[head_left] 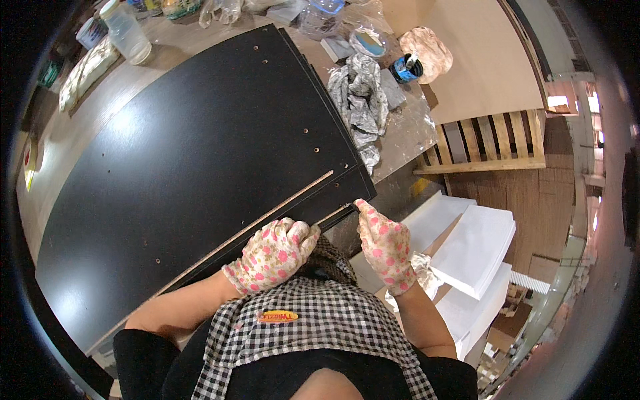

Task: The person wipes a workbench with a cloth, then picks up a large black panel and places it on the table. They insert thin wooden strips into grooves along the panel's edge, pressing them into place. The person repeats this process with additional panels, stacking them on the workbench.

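Observation:
A large black panel [200, 133] with one curved side and several small drilled holes lies over the worktable. Along its near side run a pale narrow groove and a raw, light-coloured edge. My left hand [280, 252], in a white glove with pink flowers, is curled over that near edge with its fingers bent. My right hand [385, 248], in a matching glove, is closed at the panel's near right corner. Its thumb and fingertips come together at the end of the raw edge; whatever lies between them is too small to make out.
Right of the panel, a crumpled grey cloth [360, 100] and an open dark can [405, 69] lie on the worktable [420, 123]. A clear jar [125, 33] stands far left. White boards [473, 247] are stacked beside my right arm, near a slatted wooden pallet [490, 143].

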The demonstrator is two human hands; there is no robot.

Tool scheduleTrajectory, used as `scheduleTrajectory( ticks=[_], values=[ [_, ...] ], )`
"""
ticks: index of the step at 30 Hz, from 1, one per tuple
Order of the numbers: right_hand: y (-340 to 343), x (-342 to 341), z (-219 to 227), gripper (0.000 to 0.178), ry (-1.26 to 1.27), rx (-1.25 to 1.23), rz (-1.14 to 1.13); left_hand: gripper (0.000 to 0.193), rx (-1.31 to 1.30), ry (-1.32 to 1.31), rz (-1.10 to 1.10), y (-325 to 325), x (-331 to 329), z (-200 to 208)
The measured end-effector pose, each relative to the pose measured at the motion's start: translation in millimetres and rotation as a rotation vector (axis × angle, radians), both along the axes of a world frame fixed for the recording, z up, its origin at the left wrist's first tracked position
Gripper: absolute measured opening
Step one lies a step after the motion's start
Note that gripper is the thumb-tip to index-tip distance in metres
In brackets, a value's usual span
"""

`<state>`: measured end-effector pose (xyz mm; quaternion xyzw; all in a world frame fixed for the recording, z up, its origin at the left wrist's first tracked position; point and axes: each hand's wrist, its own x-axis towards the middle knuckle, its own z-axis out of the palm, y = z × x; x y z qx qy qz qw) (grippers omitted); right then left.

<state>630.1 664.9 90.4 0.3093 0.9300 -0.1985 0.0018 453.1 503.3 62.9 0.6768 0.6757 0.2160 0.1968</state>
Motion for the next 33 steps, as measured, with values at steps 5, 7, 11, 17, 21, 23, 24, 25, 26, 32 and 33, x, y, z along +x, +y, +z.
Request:
scheduleTrajectory(
  ticks=[5,7,11,17,21,23,24,25,26,32,33],
  values=[
    [-6.1,-6.9,0.5,0.042,0.015,-0.069,-0.072,0.031,0.065,-0.002,-0.041,0.0,-4.1,-4.8],
    [-9.1,-8.8,2.4,0.041,-0.012,0.008,-0.048,0.031,0.084,-0.045,-0.031,0.9,-4.4,-6.7],
    [-19.4,-10.0,3.4,0.044,-0.238,0.068,-0.018,0.031,0.076,-0.060,-0.031,0.9,-4.3,-8.2],
    [-38.9,-12.0,-8.7,0.044,-0.069,0.070,-0.008,0.030,0.076,-0.096,-0.045,2.3,-5.4,-9.8],
    [-31.0,-7.8,-9.5,0.035,0.041,0.023,-0.121,0.030,0.038,-0.076,-0.057,1.0,-5.1,-10.1],
    [-25.5,-6.9,-9.6,0.034,0.043,0.025,-0.140,0.030,0.053,-0.107,-0.044,0.3,-5.2,-10.1],
    [-23.7,-7.4,-10.5,0.034,0.052,0.047,-0.133,0.030,0.056,-0.093,-0.054,0.5,-5.3,-10.2],
    [-23.5,-8.2,-11.7,0.034,0.068,0.062,-0.138,0.030,0.058,-0.110,-0.048,0.7,-5.5,-10.1],
    [-25.1,-8.5,-12.3,0.037,0.002,0.098,-0.125,0.030,0.058,-0.107,-0.050,0.7,-5.5,-9.9],
    [-39.9,-8.0,-16.2,0.040,-0.046,0.080,-0.091,0.031,0.067,-0.093,-0.033,2.6,-4.1,-10.2],
    [-40.1,-6.7,-15.4,0.038,0.016,0.051,-0.097,0.032,0.077,-0.061,-0.031,2.8,-3.3,-10.4]
  ],
)
